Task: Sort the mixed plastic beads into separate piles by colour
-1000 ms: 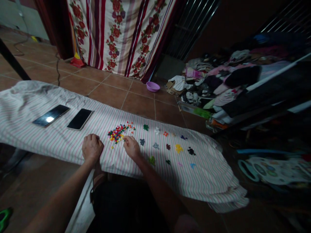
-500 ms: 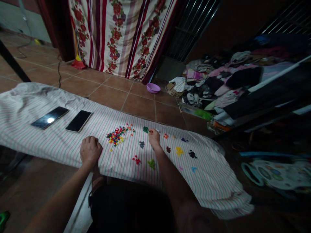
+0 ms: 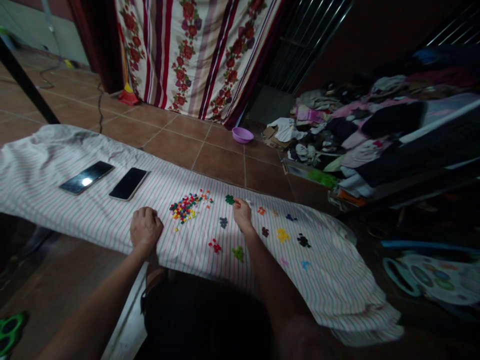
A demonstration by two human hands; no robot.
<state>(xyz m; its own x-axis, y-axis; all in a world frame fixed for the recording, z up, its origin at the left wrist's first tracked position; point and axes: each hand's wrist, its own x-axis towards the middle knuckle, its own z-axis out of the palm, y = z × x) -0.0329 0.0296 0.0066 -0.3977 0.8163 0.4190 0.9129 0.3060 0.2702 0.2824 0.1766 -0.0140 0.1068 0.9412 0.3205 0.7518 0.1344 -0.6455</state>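
Observation:
My left hand [image 3: 145, 227] rests on the striped cloth with its fingers curled in, and no object shows in it. To its right lies a mixed heap of small coloured beads [image 3: 184, 207]. My right hand [image 3: 243, 215] is pinched closed at the edge of a small dark green bead pile [image 3: 230, 199]; whatever sits between the fingertips is too small to make out. Around this hand are separate piles: grey beads [image 3: 223, 222], red beads [image 3: 215, 245], lime green beads [image 3: 237, 253], orange beads [image 3: 261, 210], brown beads [image 3: 265, 232], yellow beads [image 3: 282, 235] and black beads [image 3: 303, 240].
Two phones [image 3: 128, 183] lie at the left on the striped cloth [image 3: 337, 280]. Beyond its far edge, a purple basin [image 3: 242, 135] stands on the tiled floor. A heap of clothes [image 3: 345, 120] fills the right. Behind hangs a floral curtain [image 3: 195, 60].
The whole view has shifted slightly, so everything appears a little further right. My right hand stays by the dark green beads, where a green piece showed at its fingertips before. The left hand keeps its place.

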